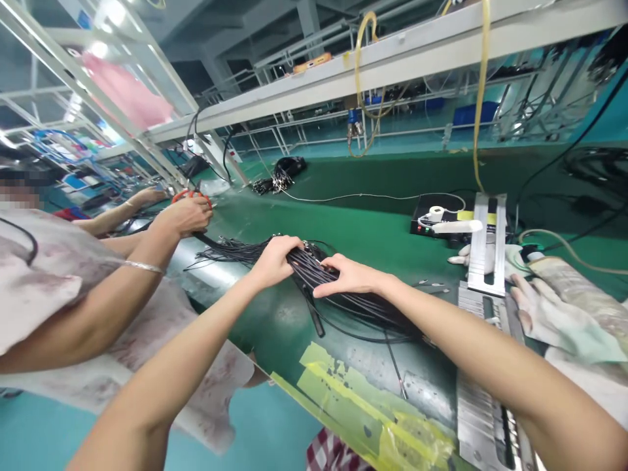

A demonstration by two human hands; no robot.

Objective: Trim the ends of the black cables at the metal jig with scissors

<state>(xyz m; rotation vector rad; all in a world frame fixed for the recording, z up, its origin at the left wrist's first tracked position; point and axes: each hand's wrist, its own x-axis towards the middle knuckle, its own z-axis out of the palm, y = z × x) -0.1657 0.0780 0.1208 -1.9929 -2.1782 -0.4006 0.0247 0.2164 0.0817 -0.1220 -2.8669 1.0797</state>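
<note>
A thick bundle of black cables [377,307] lies across the green work surface, its loose ends with small metal tips spreading to the left. My left hand [277,260] is closed over the bundle near its middle. Just to the right, my right hand [350,275] rests at the cables with thumb and forefinger spread apart; its other fingers are partly hidden. Below the hands a short black cable end with a thick sleeve [316,320] sticks out towards me. One thin cable with a small tip [400,383] hangs off the bundle's near side.
On the left, a co-worker's hand [189,214] holds orange-handled scissors [196,195]. A metal fixture [475,399], gloves [559,314] and a black box [426,216] stand right. Yellow tape [343,392] covers the near edge. Another cable bunch [282,175] lies behind.
</note>
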